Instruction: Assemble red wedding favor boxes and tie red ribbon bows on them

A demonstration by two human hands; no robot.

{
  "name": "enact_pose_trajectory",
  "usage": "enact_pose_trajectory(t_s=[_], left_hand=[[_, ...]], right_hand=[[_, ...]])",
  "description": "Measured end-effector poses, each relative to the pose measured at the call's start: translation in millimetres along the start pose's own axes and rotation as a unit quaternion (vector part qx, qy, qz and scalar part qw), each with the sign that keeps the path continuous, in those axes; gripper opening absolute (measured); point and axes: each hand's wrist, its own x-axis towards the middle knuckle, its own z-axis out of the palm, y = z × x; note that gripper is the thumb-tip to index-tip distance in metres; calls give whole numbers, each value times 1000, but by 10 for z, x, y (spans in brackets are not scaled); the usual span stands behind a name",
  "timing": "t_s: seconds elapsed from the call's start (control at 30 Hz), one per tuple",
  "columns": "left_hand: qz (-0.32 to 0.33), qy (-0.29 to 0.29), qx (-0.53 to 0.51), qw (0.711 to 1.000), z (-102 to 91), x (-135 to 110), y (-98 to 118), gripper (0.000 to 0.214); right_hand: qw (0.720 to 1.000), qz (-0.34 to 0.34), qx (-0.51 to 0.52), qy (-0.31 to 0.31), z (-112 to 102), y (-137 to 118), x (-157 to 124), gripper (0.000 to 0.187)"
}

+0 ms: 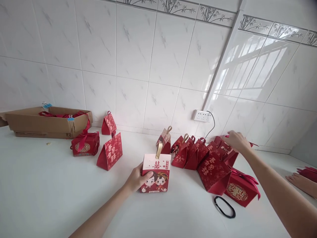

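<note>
My left hand [137,178] is closed on a gift box [157,177], its thumb pressed on the front. The box is red and pale pink, with a cartoon couple printed on it and a gold loop handle [159,150] on top. It stands upright at the middle of the white table. My right hand [237,140] is stretched out to the far right, over the back of a cluster of red gift boxes [214,172]. Its fingers bend down near a box there, and their tips are partly hidden, so a grip is not clear.
An open cardboard box [47,127] with red ribbons stands at left, near a ribboned box [85,144] and red triangular boxes [110,152]. A black loop [225,207] lies at front right. At the right edge shows another person's hand [300,181]. A power strip [201,115] hangs on the tiled wall.
</note>
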Motion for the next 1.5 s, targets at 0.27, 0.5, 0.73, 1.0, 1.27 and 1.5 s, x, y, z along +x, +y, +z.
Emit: enact_pose_trajectory(t_s=[0.27, 0.5, 0.73, 1.0, 1.27, 1.5], left_hand=[[-14, 65, -15, 998, -25, 52, -17, 53], [-36, 93, -51, 994, -65, 117, -76, 53], [-42, 65, -47, 996, -34, 110, -3, 53], [84, 75, -29, 993, -10, 77, 75, 58], [135, 169, 78, 973, 168, 304, 582, 22], [141, 204, 39, 968, 214, 253, 441, 17]], right_hand=[[949, -180, 130, -223, 992, -1194, -1219, 25], [918, -127, 300, -228, 1815, -724, -1991, 34], [890, -164, 364, -221, 1771, -467, -2002, 39], [900, -191, 345, -188, 1682, -507, -1980, 30], [889, -196, 371, -181, 1711, -471, -1954, 47], [876, -203, 378, -221, 1678, -454, -1990, 35]])
